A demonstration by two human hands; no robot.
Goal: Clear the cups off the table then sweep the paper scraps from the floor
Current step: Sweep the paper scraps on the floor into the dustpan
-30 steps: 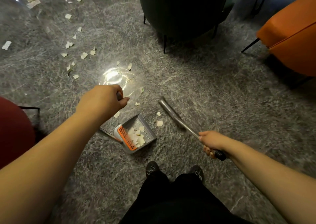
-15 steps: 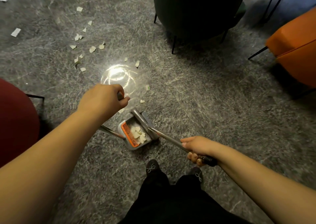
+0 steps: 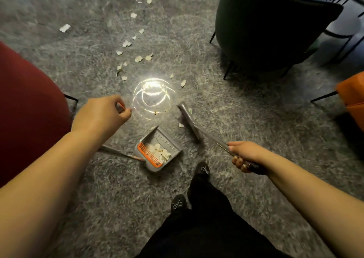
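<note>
Glossy veined stone floor [image 3: 246, 119]; grey plastic dustpan [image 3: 169, 145], orange comb [image 3: 148, 155]; shiny metal broom handle [image 3: 212, 139]; paper scraps [image 3: 138, 58].

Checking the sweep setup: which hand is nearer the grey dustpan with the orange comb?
Right. The right hand grips the broom handle just right of the grey dustpan with the orange comb; the left hand grips higher, up-left of it.

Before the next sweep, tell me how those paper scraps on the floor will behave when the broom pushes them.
The paper scraps look thin and curled, so probably very light and apt to flutter or skip. Against the broom they may slide unevenly. Those in the dustpan lie loose and could spill if tilted.
</note>
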